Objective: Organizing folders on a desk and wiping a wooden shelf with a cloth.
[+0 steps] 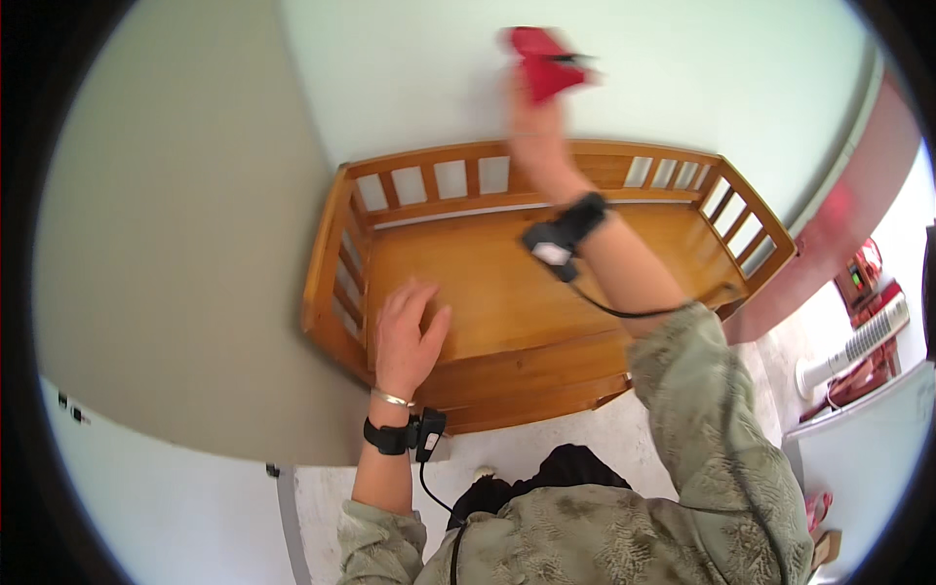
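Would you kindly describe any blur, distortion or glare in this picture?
In the head view, the right hand and red object are motion-blurred; the left hand looks sharper; the wooden bench bows under fisheye distortion; the far right looks partly washed out; the corners are black.

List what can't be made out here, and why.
Head view: the red item, its kind lost to motion blur.
Head view: the right hand, fingers hidden by the red item and blur.
Head view: part of the bench, behind the right forearm.
Head view: whether the left hand touches the bench; its back hides the palm.
Head view: red things at right, small and partly covered by the fan.
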The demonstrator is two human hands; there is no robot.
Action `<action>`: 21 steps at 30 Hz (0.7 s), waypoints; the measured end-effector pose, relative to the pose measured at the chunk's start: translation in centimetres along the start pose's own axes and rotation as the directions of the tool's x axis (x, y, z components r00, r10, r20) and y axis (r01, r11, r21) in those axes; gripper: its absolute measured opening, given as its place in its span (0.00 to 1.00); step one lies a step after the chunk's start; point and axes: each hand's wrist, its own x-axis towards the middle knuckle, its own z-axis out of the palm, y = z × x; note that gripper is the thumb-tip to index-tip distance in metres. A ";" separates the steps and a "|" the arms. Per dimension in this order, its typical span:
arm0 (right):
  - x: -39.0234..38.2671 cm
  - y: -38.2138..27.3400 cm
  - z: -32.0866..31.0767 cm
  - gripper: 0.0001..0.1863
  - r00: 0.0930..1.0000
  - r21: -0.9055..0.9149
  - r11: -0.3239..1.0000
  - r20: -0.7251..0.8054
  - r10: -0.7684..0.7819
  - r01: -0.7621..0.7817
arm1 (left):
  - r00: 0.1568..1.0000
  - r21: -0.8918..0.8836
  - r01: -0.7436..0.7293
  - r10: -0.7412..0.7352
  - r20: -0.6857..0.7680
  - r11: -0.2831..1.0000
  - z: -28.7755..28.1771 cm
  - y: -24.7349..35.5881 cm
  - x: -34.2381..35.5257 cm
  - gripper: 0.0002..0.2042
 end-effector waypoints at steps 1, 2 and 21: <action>0.1 1.6 3.0 0.18 0.998 -0.108 0.992 0.020 -0.060 0.061 | 0.995 -0.003 0.055 -0.055 0.079 0.998 0.5 -0.2 0.1 0.15; -1.9 0.6 7.3 0.18 0.997 -0.277 0.960 0.074 -0.014 0.034 | 0.995 -0.005 0.053 -0.053 0.082 0.999 0.0 -0.9 -0.5 0.15; -3.4 7.1 -13.0 0.43 0.735 -0.625 0.434 0.663 -0.142 0.648 | 0.976 0.137 0.160 -0.178 0.127 0.977 0.5 0.8 0.0 0.17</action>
